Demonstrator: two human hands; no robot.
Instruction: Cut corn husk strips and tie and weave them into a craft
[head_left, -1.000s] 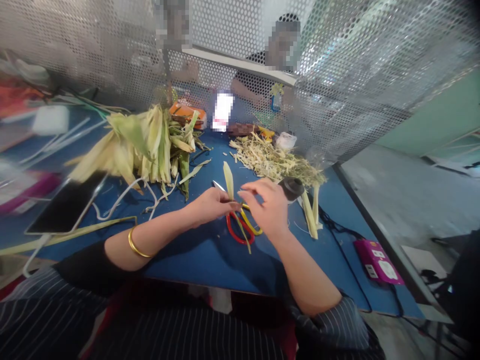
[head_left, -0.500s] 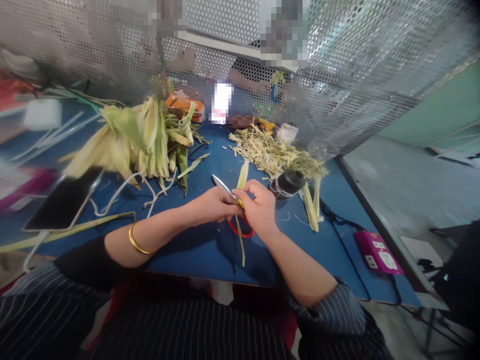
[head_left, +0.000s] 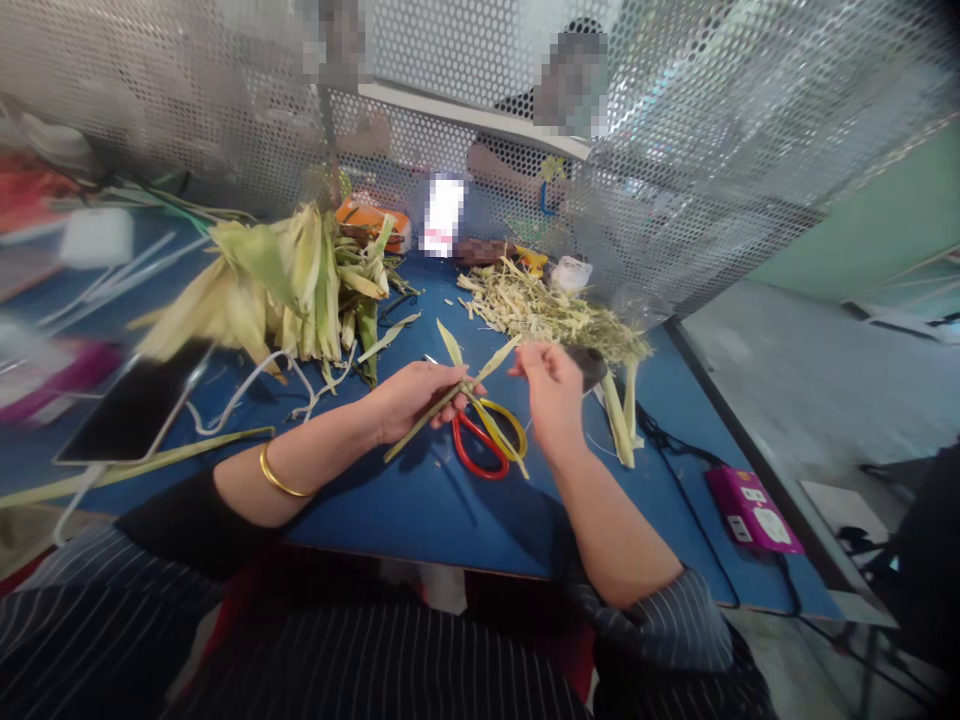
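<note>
Crossed strips of pale green corn husk are pinched at their crossing by my left hand, which is closed, thumb on top. The strip ends stick out in several directions. To the right, my right hand is held up with its fingers curled together, close to the tip of one strip. Whether a thread or anything else is in those fingers I cannot make out. Scissors with red and yellow handles show beneath the hands. Their blades are mostly hidden behind my left hand. A dark thread spool stands behind my right hand, partly covered.
A large bundle of corn husks lies at the back left, beside a phone with a white cable. Shredded husk is heaped at the back right. A purple power block sits at right; a perforated metal screen borders the back.
My right hand has let go at the strips and moved right and slightly up. The strips now spread crosswise in my left hand, and more of the scissor handles shows.
</note>
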